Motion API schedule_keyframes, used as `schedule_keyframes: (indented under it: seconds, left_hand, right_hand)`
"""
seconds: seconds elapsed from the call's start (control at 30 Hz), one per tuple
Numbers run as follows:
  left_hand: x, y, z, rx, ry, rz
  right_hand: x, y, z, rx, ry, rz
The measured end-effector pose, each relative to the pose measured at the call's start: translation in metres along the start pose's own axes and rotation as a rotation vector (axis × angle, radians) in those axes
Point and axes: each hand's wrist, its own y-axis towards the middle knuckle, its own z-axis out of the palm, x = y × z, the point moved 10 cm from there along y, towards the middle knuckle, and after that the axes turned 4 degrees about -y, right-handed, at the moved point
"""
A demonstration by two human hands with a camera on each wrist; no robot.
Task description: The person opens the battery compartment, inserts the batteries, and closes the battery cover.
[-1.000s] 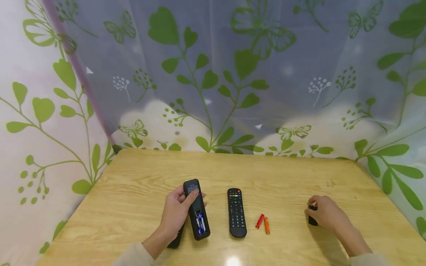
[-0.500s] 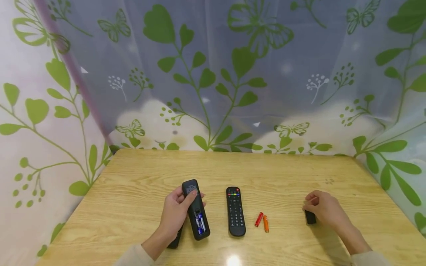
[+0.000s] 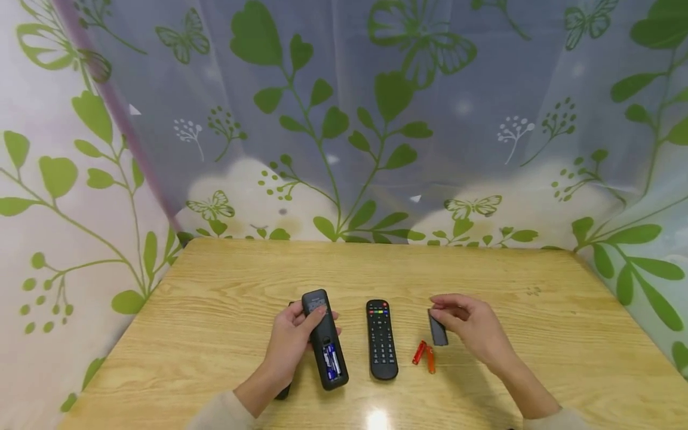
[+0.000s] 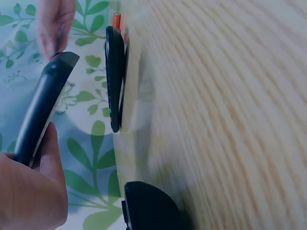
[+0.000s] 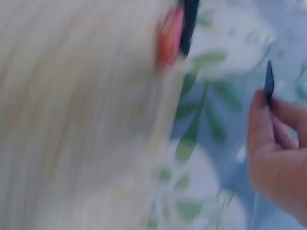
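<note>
In the head view my left hand (image 3: 285, 340) holds a black remote control (image 3: 321, 322) with its back turned up. Its battery compartment is uncovered, and two blue-and-silver batteries (image 3: 332, 361) lie inside. My right hand (image 3: 478, 328) pinches a small dark battery cover (image 3: 438, 328) between thumb and fingers, above the table and to the right of the middle remote. The right wrist view shows that battery cover (image 5: 269, 81) edge-on at the fingertips. Under my left hand lies another black remote (image 3: 283, 393), mostly hidden in the head view.
A black remote (image 3: 382, 340) lies buttons up at the table's middle. Right of it are a red battery (image 3: 419, 352) and an orange battery (image 3: 431, 360), close together. The wooden table (image 3: 242, 269) ends at a patterned curtain (image 3: 344, 149) behind.
My right hand has lifted the battery cover from the table's right side and carried it left, near the loose batteries. My left hand with its remote has shifted slightly right.
</note>
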Motion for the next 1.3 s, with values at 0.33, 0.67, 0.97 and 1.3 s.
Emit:
schedule_keyframes:
  seconds: [0.33, 0.67, 0.97, 1.3]
  left_hand:
    - [-0.001, -0.005, 0.01, 0.037, 0.002, -0.015]
    - [0.0, -0.007, 0.015, 0.073, 0.045, -0.043]
    - [-0.004, -0.007, 0.012, 0.066, 0.025, -0.04]
    - [-0.001, -0.007, 0.008, 0.054, -0.055, -0.069]
  right_hand:
    - [0.075, -0.016, 0.1, 0.148, 0.2, -0.278]
    - [0.101, -0.035, 0.134, 0.115, 0.31, -0.521]
    - [0.107, -0.04, 0.139, 0.088, 0.319, -0.548]
    - [0.107, -0.039, 0.137, 0.044, 0.322, -0.54]
